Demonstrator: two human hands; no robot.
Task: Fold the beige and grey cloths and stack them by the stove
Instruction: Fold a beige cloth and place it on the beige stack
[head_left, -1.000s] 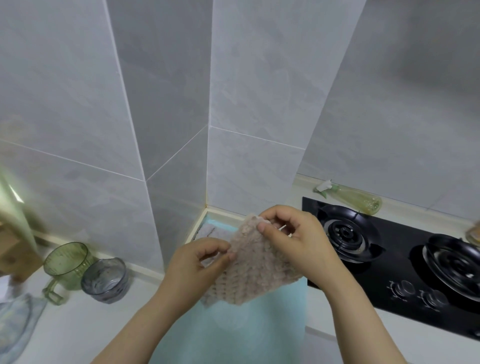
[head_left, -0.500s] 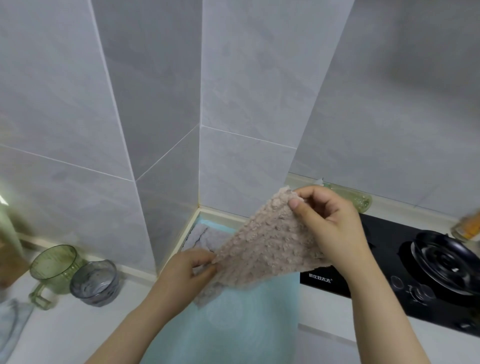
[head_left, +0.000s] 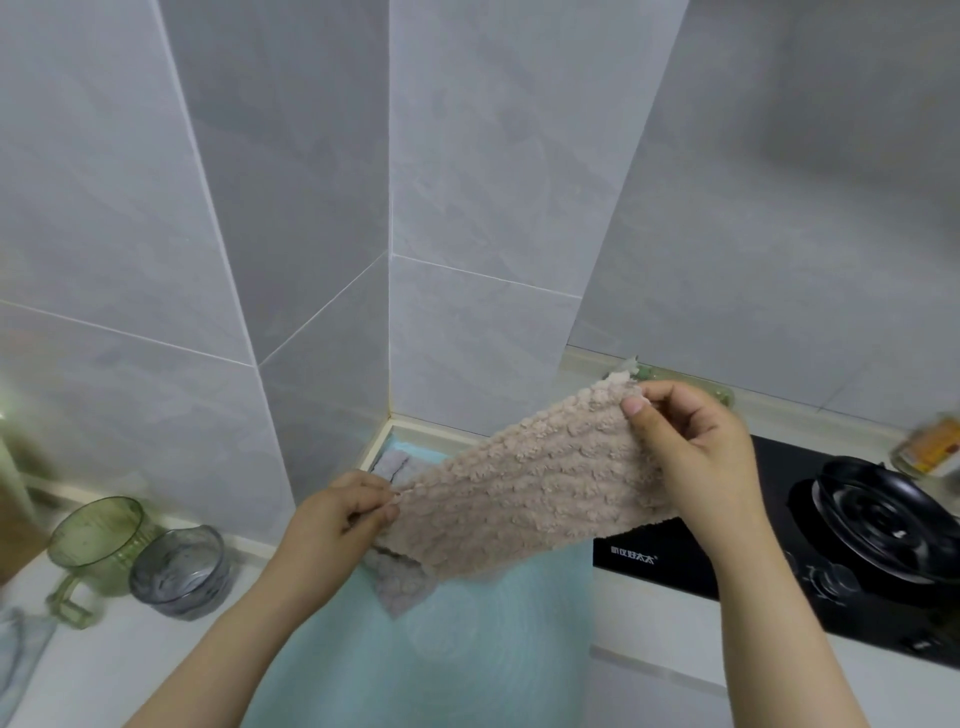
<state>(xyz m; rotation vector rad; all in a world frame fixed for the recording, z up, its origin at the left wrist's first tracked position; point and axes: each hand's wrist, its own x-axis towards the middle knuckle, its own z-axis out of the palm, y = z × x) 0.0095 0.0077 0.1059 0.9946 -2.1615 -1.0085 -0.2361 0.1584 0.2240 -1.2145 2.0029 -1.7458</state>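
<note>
A beige textured cloth (head_left: 524, 493) is stretched in the air above the counter, tilted up to the right. My left hand (head_left: 340, 514) pinches its lower left corner. My right hand (head_left: 691, 452) pinches its upper right corner. Beneath it, a grey cloth (head_left: 402, 584) lies on a light blue mat (head_left: 467, 654), mostly hidden by the beige cloth and my left hand. The black stove (head_left: 831, 561) lies to the right of the mat.
A green measuring cup (head_left: 96, 545) and a grey glass bowl (head_left: 179, 571) stand on the counter at left. A jar (head_left: 930, 449) stands behind the burner at far right. Grey tiled walls form a corner behind the mat.
My hands have drawn apart, the right one rising toward the stove side, so the beige cloth went from bunched to stretched out. The view shifted left.
</note>
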